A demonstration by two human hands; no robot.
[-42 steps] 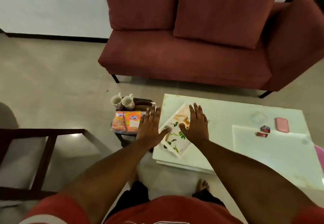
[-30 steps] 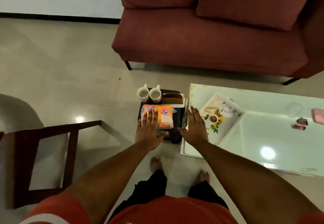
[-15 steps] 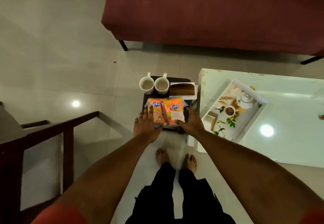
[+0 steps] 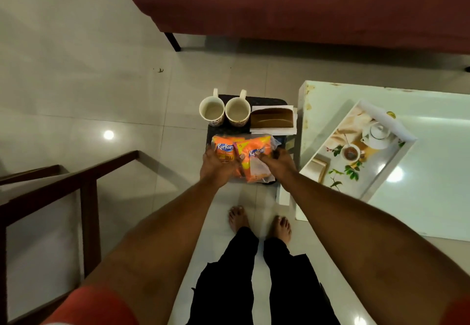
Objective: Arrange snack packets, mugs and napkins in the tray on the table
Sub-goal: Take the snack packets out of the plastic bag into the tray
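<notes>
Orange snack packets lie on a small dark stool beside the white table. My left hand grips their left side and my right hand grips their right side, fingers curled over the wrappers. Behind them on the stool stand two white mugs, one left of the other, and a brown napkin holder on white napkins. The printed white tray rests on the white table to the right, holding nothing.
A dark red sofa stands behind the stool and table. A dark wooden chair frame is at my left. My bare feet stand on the tiled floor just before the stool.
My view dropped from the table to the stool. Both hands moved left from the tray and closed on the snack packets, which are now bunched together between them.
</notes>
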